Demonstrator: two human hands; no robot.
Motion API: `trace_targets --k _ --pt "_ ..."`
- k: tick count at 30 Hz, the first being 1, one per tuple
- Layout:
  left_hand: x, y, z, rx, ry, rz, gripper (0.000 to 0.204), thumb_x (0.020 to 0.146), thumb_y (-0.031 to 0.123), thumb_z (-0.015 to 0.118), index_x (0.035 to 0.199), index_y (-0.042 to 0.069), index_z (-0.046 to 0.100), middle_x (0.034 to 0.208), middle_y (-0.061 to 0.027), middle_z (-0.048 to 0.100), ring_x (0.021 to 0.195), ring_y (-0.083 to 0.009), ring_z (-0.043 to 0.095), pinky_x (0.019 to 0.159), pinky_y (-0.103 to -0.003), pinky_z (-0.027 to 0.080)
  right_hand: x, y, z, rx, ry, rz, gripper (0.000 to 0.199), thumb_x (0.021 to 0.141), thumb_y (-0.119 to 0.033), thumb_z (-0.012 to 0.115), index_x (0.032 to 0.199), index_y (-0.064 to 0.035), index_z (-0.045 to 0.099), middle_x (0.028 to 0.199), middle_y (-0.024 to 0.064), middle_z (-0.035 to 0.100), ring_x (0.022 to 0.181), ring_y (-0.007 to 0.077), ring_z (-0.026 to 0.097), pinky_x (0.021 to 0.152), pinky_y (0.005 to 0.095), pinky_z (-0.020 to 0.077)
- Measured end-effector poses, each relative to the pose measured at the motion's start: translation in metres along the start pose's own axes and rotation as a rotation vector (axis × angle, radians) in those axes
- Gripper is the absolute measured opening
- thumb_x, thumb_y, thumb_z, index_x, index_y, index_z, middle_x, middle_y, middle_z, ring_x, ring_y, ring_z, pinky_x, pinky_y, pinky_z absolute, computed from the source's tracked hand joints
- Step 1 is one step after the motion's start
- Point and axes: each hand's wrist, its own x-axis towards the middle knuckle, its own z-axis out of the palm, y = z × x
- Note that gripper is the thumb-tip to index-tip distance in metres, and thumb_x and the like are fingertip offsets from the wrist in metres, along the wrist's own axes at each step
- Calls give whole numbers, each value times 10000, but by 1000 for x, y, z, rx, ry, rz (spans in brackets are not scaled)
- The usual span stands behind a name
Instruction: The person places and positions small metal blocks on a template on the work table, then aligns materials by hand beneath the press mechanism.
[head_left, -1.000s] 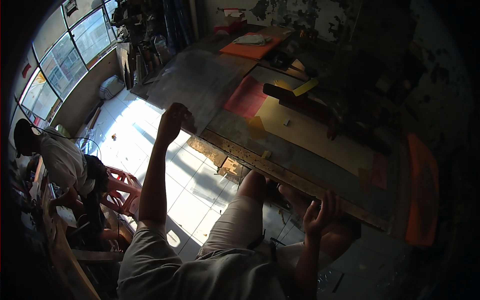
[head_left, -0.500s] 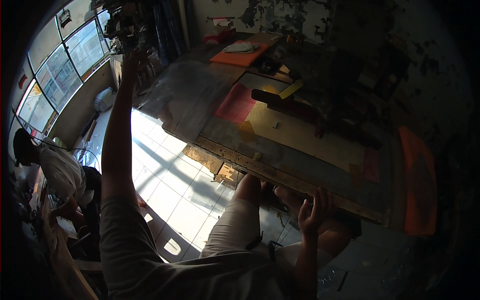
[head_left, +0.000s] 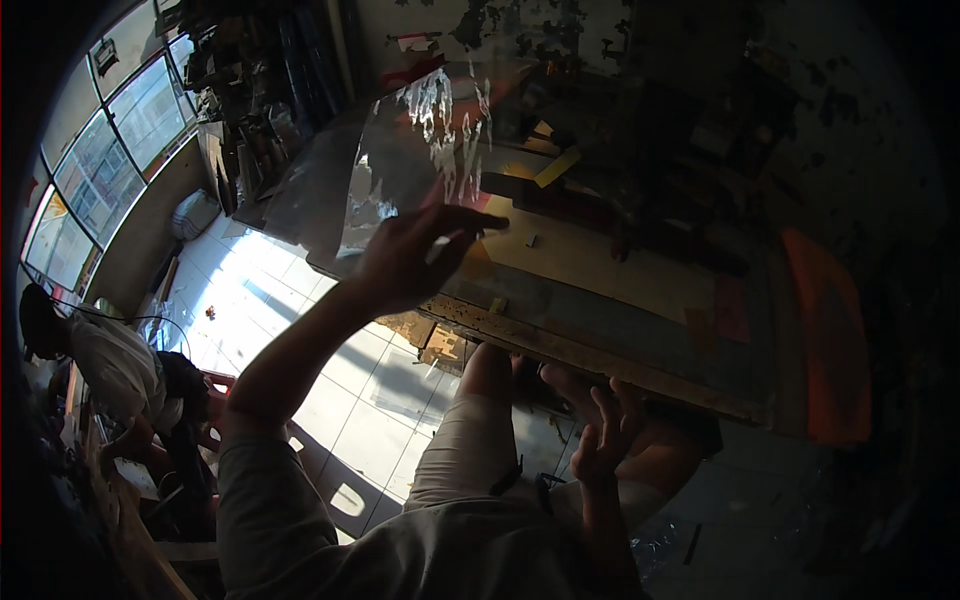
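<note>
A clear plastic sheet (head_left: pixel 432 115) rises over the left part of the table, catching bright streaks of light. At its lower edge is my left hand (head_left: pixel 415 255), thumb and fingers drawn together on the sheet; the exact grip is in shadow. My right hand (head_left: pixel 605 435) is held just off the table's front edge above my thigh, fingers apart and nothing in it. On the worktable (head_left: pixel 590 352) lies a pale yellowish board (head_left: pixel 590 265) with a small light block (head_left: pixel 531 240) on it. A dark bar (head_left: pixel 560 205) with a yellow strip (head_left: pixel 558 167) lies across its far side.
More clear sheeting (head_left: pixel 310 185) covers the table's left end. An orange sheet (head_left: pixel 825 340) hangs over the right end. Wooden pieces (head_left: pixel 442 347) stick out below the front edge. At the left, a person (head_left: pixel 115 365) bends over other work near the windows.
My left arm has swung from the far left back over the table, and a clear plastic sheet has come up with my hand. My right hand stays near the table edge.
</note>
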Motion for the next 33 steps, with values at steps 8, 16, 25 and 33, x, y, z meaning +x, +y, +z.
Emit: trace_targets --k 8,16,25,33 --pt "-113 101 162 -121 -228 526 354 936 161 712 1280 87 685 1433 -184 645 1286 -285 678 833 -355 658 -4 -18 -25 1305 -191 913 567 1129 -397 494 1506 27 474 1331 209 701 1096 247 749 863 342 613" --pt "-123 63 128 81 -140 119 364 892 118 713 1255 114 736 1414 -108 682 1343 -287 641 1099 -464 539 26 4 -77 838 -123 906 464 1098 -178 571 1492 57 502 1009 181 771 722 210 765 571 258 541" --pt "-99 46 131 109 11 78 338 856 75 728 1193 77 761 1294 -102 740 1274 -304 687 1020 -443 586 61 25 -91 285 -76 811 582 1027 -63 622 1580 7 456 766 20 678 635 67 610 644 229 496" --pt "-103 45 128 28 -36 63 323 876 101 749 1197 70 757 1268 -124 750 1196 -313 723 998 -453 598 45 39 -106 162 -293 797 527 989 -54 657 1511 -72 591 715 -6 568 731 82 610 768 262 510"
